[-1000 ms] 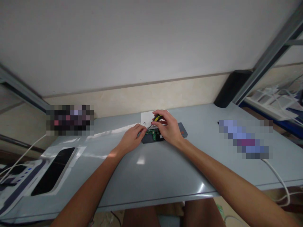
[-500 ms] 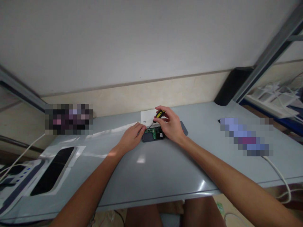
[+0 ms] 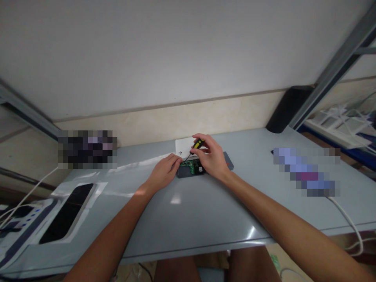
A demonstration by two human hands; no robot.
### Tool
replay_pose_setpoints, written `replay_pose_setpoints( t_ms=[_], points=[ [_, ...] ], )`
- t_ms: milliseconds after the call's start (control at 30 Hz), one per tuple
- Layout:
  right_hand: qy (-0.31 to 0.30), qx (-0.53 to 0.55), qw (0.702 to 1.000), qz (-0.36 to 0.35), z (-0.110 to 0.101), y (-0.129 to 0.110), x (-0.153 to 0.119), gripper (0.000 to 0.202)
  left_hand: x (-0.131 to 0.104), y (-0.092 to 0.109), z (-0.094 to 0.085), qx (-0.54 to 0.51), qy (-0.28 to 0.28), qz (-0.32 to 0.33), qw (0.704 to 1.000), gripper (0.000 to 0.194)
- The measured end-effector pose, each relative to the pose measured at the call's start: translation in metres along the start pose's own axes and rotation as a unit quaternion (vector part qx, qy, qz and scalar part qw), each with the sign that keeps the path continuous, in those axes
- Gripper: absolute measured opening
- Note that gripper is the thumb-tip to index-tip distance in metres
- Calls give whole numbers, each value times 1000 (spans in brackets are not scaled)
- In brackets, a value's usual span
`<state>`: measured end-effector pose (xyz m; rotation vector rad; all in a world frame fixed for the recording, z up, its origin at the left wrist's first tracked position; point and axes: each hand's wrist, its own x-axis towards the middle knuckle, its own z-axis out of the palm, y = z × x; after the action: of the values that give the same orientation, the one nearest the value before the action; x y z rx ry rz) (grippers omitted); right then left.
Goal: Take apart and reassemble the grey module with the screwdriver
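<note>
An opened phone-like device (image 3: 184, 171), with a dark casing and a green circuit board (image 3: 192, 166), lies flat on the grey table. Its left end is gripped by my left hand (image 3: 165, 169), fingers closed at the upper corner. In my right hand (image 3: 214, 156) is a screwdriver (image 3: 198, 143) with a black and yellow handle, pinched between thumb and fingers. The thin shaft slants down left to the board's upper left, near my left fingertips. Behind the device, a white paper sheet (image 3: 183, 145) carries several tiny dark pieces. A dark grey flat panel (image 3: 228, 161) shows partly behind my right wrist.
On the left lies a black-screened slab (image 3: 69, 213) on white paper, beside a power strip (image 3: 26, 223). A black cylinder (image 3: 289, 109) stands at the back right. Blurred-out items sit at both sides, and a white cable (image 3: 346, 213) hangs over the front edge.
The whole view has shifted slightly. Both hands keep about the same places on the device and screwdriver, and the screwdriver's tip stays at the board's upper left.
</note>
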<state>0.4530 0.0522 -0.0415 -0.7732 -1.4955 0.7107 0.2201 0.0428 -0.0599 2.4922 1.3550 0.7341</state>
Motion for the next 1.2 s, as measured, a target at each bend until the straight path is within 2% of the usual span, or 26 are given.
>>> replay_pose_setpoints(
  t_ms=[733,967,1200],
  points=[
    [2,-1,1000,-20,1,-8,0,39,0,-3,1,-1,7,7,1000,31],
    [-23,-3,999,-33,2,-5,-5,40,0,-3,2,-5,8,8,1000,30],
    [-22,-5,999,-37,3,-10,-5,39,0,0,0,-16,9,1,1000,29]
  ],
)
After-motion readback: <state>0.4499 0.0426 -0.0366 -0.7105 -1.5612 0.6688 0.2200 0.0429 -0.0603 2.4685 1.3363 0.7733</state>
